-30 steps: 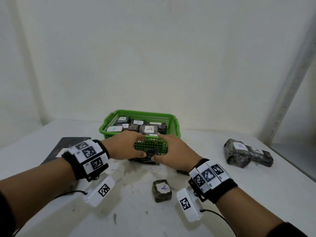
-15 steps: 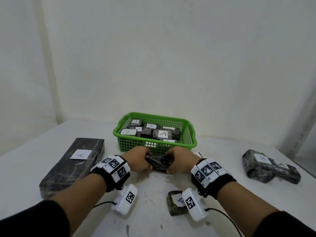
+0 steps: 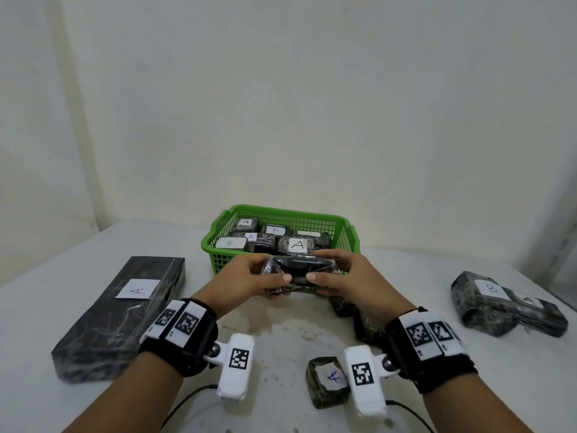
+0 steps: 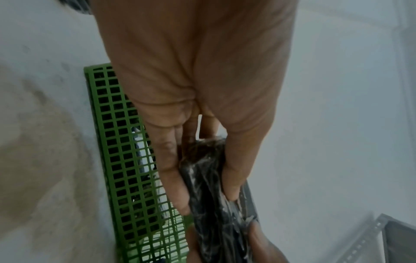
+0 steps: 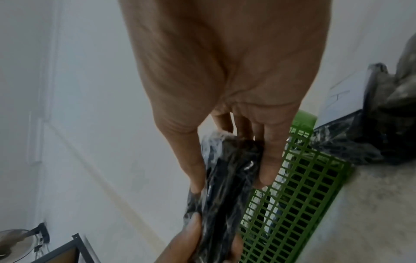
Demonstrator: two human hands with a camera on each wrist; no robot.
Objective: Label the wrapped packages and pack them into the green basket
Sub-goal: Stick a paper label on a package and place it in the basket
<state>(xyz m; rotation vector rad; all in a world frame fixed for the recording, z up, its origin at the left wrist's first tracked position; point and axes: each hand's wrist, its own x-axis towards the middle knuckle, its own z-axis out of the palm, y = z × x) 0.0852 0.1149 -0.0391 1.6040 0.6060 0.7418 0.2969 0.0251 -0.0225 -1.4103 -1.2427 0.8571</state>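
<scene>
Both hands hold one dark plastic-wrapped package (image 3: 298, 270) just above the table, in front of the green basket (image 3: 343, 232). My left hand (image 3: 249, 278) pinches its left end between thumb and fingers, and my right hand (image 3: 346, 276) pinches the right end. No label shows on it. The wrist views show the package (image 4: 209, 186) (image 5: 227, 170) gripped from both ends beside the basket wall (image 4: 126, 160) (image 5: 299, 186). Several labelled packages marked A or B fill the basket.
A long dark box labelled A (image 3: 125, 314) lies at the left. Two wrapped packages marked B (image 3: 484, 301) and A (image 3: 540, 314) sit at the right. A small package labelled A (image 3: 327, 381) lies near my right wrist, with other dark packages (image 3: 365, 323) under my right hand.
Both hands closed on the dark package on the table before the basket, then lifted it a little. The head view pulled back, showing the long box at left.
</scene>
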